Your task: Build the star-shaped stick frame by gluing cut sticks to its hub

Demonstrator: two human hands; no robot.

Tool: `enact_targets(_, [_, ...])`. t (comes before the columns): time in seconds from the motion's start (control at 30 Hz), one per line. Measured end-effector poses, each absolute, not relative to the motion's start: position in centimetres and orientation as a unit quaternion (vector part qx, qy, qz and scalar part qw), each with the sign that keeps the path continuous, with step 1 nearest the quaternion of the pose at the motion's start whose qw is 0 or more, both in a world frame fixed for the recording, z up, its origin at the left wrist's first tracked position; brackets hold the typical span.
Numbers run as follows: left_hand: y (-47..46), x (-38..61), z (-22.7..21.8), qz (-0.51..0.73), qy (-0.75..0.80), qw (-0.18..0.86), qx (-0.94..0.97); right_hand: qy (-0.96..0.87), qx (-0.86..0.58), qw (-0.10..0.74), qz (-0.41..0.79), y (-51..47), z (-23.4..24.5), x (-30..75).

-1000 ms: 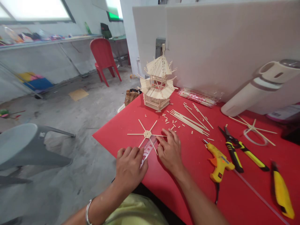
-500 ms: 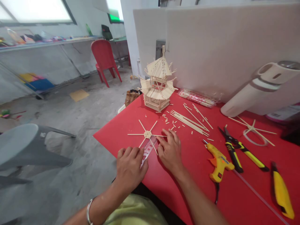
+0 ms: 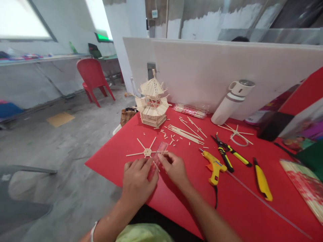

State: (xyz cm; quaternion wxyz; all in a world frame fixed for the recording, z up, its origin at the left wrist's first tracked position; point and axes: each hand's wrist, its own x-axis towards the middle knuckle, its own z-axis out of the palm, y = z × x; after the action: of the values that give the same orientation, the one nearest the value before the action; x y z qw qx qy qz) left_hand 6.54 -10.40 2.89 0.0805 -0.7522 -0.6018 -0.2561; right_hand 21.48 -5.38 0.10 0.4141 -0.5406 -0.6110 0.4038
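Note:
A spoked star of thin wooden sticks (image 3: 147, 152) with a small ringed hub lies flat on the red table. Across its right-hand spokes runs a pinkish see-through ruler (image 3: 163, 146), slanting up and to the right. My left hand (image 3: 138, 174) is closed on the ruler's near end, hiding part of it and some spokes. On the ruler's right edge, the thumb and fingers of my right hand (image 3: 174, 167) are pinched together, close to a spoke tip. A small pagoda model of sticks (image 3: 152, 104) stands upright behind the star.
Cut sticks (image 3: 185, 133) and short offcuts lie beyond my right hand. To the right are a yellow glue gun (image 3: 214, 165), cutting pliers (image 3: 228, 151), a yellow utility knife (image 3: 262, 179) and another stick star (image 3: 236, 132). A white flask (image 3: 232, 101) leans against the white board (image 3: 189, 74).
The ruler has shifted up and right, from between the spokes to across the right-hand ones. My right fingers have drawn in to its edge. The camera view has turned to the right.

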Motion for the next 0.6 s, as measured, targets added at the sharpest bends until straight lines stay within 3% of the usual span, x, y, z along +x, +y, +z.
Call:
enact_targets(0.13, [-9.6,7.9,3.6,-0.264,-0.547,0.057,-0.793,-0.515,-0.491,0.470,0.521,-5.2,1.1,22.5])
enact_targets(0.27, [-9.0,8.5,4.1,-0.272,-0.485,0.018,-0.831,-0.515,-0.529,0.487,0.467,-4.8,3.1,26.6])
enact_targets(0.43, [-7.3,8.4,4.1,-0.268,-0.460,-0.027,-0.846,-0.684,-0.578,0.347,0.277,-3.8,6.3,32.7])
enact_targets(0.53, [-5.7,8.3,4.2,-0.255,-0.473,-0.047,-0.842,-0.747,-0.626,0.198,0.109,-1.0,7.7,34.4])
enact_targets(0.6, [-4.7,7.9,4.3,-0.240,-0.491,-0.044,-0.837,-0.760,-0.624,0.158,0.088,2.0,8.0,34.5])
